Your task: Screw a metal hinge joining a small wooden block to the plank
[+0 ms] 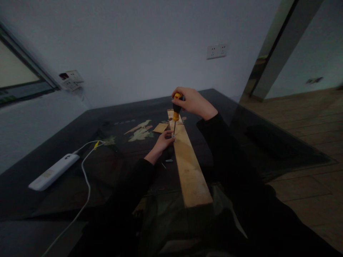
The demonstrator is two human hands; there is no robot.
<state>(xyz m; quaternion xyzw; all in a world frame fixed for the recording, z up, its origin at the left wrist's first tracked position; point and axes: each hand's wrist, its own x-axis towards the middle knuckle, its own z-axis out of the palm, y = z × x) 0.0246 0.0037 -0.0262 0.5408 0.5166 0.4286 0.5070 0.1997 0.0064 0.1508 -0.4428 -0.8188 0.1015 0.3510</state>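
Observation:
My right hand (191,101) is closed round the yellow and black handle of a screwdriver (176,111), its shaft pointing down. The tip meets a small metal piece (173,137) at the left edge of a long wooden board (191,167). My left hand (163,141) pinches that piece between thumb and fingers, against the board's edge. Whether it is a screw or a bracket is too small to tell. The board runs from near my lap away across the dark table. Several thin metal pieces, which look like screws (168,160), lie left of the board.
A tan flat square piece (160,127) lies beside the board. On the left of the dark table (107,182) rests a white power strip (55,172) with a white cable (88,182) trailing off the front edge. Behind the table stands a wall with sockets (216,51).

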